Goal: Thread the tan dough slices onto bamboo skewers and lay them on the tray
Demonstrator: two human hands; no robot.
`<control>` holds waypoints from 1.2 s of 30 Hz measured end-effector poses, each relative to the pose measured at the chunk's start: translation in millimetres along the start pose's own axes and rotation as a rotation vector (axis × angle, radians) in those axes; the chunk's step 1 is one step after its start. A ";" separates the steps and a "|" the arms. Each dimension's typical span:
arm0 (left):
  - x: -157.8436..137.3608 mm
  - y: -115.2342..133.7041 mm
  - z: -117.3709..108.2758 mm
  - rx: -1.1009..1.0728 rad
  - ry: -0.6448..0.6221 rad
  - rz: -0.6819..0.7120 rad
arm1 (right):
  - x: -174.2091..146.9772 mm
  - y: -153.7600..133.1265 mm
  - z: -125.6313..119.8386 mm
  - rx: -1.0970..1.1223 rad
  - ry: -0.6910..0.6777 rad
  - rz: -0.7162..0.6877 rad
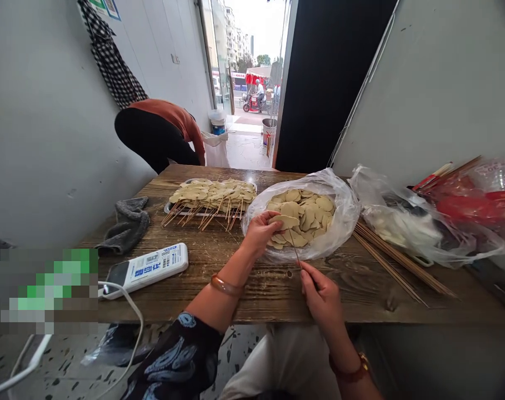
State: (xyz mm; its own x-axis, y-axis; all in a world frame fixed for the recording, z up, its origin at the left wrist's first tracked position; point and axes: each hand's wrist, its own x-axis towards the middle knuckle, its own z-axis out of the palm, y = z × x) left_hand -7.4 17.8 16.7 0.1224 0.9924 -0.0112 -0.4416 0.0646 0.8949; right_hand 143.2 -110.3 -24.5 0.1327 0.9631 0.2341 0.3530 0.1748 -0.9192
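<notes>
My left hand (265,230) pinches a flat, pale yellow slice (286,221) over a clear plastic bag (343,222) lying open on the table. Many similar slices (313,211) fill the bag. In my right hand (322,291) is a thin wooden skewer (294,247), gripped near its lower end. Its upper end meets the lower edge of the slice; whether it has pierced it, I cannot tell. Left of the bag, a metal tray (168,208) carries rows of skewered slices (214,191), their sticks pointing toward me.
A bundle of bare skewers (402,261) lies right of the bag, beside crumpled plastic bags (427,228). At the left are a grey cloth (129,222) and a white power bank (156,268) with a cable. Beyond the wooden table (219,272), a person (160,130) bends over near a doorway.
</notes>
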 end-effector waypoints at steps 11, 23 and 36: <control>-3.1 0.4 4.0 0.028 0.022 0.021 | 0.9 5.9 3.5 -0.058 0.021 -0.069; -5.3 3.7 5.1 0.051 0.037 0.094 | 2.2 7.8 6.4 -0.055 0.028 -0.100; -5.5 2.2 5.4 0.159 0.043 0.136 | 3.5 10.4 6.9 -0.087 0.035 -0.064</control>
State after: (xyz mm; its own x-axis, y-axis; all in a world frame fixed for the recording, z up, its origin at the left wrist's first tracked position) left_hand -4.2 11.9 21.1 0.0314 0.9947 0.0982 -0.3055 -0.0840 0.9485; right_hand 141.0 -103.7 -35.4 0.1395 0.9424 0.3039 0.4405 0.2158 -0.8714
